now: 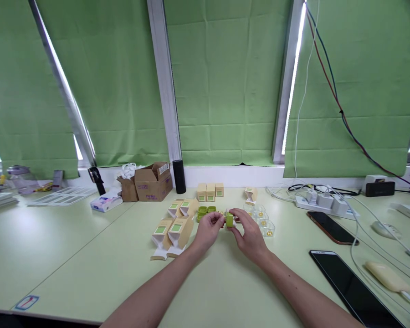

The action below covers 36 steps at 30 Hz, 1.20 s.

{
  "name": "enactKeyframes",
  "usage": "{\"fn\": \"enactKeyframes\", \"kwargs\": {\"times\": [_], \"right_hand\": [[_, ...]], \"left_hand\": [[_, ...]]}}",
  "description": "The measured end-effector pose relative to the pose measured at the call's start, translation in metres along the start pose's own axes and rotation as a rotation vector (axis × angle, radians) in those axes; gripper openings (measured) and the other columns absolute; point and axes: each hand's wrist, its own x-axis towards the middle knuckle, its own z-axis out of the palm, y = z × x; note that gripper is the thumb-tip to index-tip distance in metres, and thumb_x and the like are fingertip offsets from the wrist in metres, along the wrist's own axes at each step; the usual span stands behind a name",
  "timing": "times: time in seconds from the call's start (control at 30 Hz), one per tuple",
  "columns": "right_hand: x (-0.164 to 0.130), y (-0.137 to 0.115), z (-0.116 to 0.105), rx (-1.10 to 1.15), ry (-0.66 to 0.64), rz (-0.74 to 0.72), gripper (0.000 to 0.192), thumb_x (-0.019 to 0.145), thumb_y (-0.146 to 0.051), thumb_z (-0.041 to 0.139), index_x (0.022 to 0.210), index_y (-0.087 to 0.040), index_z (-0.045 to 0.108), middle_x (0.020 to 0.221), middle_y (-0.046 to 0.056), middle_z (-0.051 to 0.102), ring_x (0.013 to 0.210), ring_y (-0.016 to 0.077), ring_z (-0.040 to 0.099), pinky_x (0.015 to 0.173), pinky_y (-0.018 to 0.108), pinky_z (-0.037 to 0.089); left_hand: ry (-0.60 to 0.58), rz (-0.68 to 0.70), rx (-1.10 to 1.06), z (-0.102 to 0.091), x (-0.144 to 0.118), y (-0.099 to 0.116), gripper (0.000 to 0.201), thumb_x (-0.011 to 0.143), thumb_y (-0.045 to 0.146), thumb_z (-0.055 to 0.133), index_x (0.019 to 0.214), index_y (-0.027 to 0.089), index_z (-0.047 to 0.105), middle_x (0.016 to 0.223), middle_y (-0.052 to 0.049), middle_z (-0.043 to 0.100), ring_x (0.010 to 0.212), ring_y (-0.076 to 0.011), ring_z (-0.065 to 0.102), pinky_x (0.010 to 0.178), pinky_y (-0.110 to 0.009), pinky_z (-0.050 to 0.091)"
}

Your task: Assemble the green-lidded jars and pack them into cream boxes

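While right hand [251, 233] pinches green box [229, 221], left hand [207, 231] sits just left of it, fingers bunched, can't tell on what.

Person's own body, head cam: bare, ungloved L hand [209, 228] & bare, ungloved R hand [252, 234], each w/ slim fingers, rounded knuckles, narrow wrist. Nail detail too small to tell. Bare, smooth-looking L forearm [159, 283] = long, tapered shape, approx. twice as broad nr. bottom edge as at wrist. Bare R forearm [299, 289], same gen. build, also tapered, w/ a couple of tiny mole-like specks [289, 275] approx. mid-length. Both forearms uncovered from wrist to pic's lower edge, which cuts off the rest, incl. elbows & upper arms.
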Motion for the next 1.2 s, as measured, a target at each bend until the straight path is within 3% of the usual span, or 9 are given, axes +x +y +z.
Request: {"fn": "enactKeyframes", "kwargs": {"times": [0.87,1.2], "right_hand": [[0.0011,-0.0025,-0.0016,-0.032,-0.003,0.014,0.046,0.096,-0.017,0.055,0.141,-0.025,0.052,0.133,0.014,0.064,0.124,0.0305,0.062,0.097,0.052,0.06],[0.0015,-0.0023,-0.003,-0.038,-0.013,0.017,0.051,0.097,-0.014,0.05,0.146,-0.025,0.047,0.137,0.015,0.057,0.123,0.0291,0.061,0.095,0.048,0.061]], "left_hand": [[0.024,-0.048,-0.058,-0.0002,-0.0016,0.0081,0.045,0.071,0.056,0.084,0.076,0.014,0.066,0.068,-0.003,0.068,0.067,-0.0154,0.063,0.073,-0.03,0.053],[0.063,-0.052,-0.091,-0.0045,0.0001,0.0021,0.036,0.078,0.047,0.08,0.082,0.012,0.071,0.078,-0.007,0.073,0.071,-0.0158,0.065,0.074,-0.03,0.053]]}}
